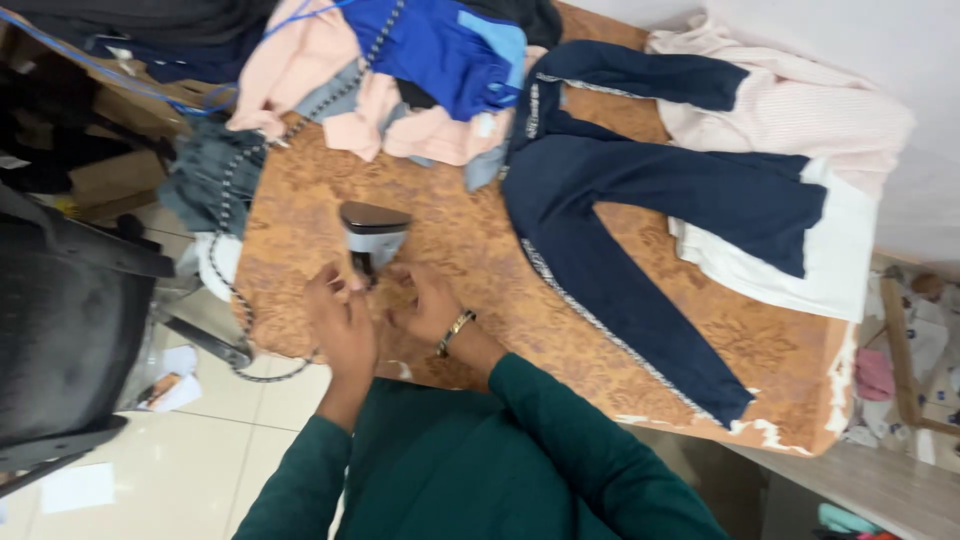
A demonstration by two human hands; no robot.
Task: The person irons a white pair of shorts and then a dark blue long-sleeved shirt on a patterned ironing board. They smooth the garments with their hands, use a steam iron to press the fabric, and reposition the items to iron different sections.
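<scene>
A grey and black clothes iron (373, 232) stands upright on the brown patterned table cover (450, 250). My left hand (341, 318) reaches its near side, fingertips against the iron's lower part; its grip is hidden. My right hand (428, 305), with a metal bracelet on the wrist, lies just right of the iron, fingers apart and holding nothing I can see. Navy trousers (640, 200) with a patterned side stripe lie spread flat to the right of both hands. Both my sleeves are dark green.
A pile of pink, blue and grey clothes (400, 70) covers the far end of the table. A pink and white garment (800, 120) lies under the trousers. The iron's braided cord (232, 290) hangs off the left edge. A black chair (70, 330) stands at left.
</scene>
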